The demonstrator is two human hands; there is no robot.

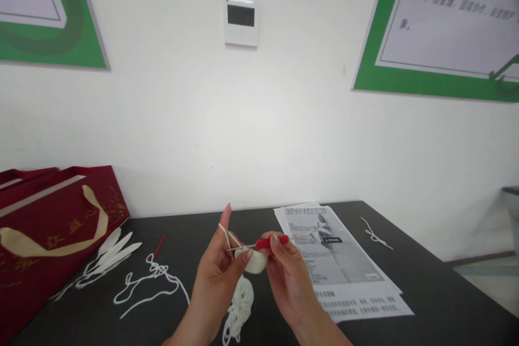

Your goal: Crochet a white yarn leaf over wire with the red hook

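My left hand (219,265) pinches a small white crochet piece (256,263), with a strand of white yarn looped over its raised index finger. Closed around the red handle of a crochet hook (272,241) is my right hand (290,275); the metal shaft points left, across the yarn at the top edge of the piece. Some fingers of the right hand also touch the piece's right side. Below the hands, a loose bundle of white yarn (242,300) lies on the black table (203,226). Exactly where the hook tip meets the stitches is too small to make out.
Printed sheets (344,259) lie right of my hands, and a short knotted yarn piece (375,235) is farther right. To the left are tangled yarn (158,275), a thin red stick (159,247), white leaf-shaped pieces (111,254) and dark red gift bags (52,227). A wall (263,130) stands behind.
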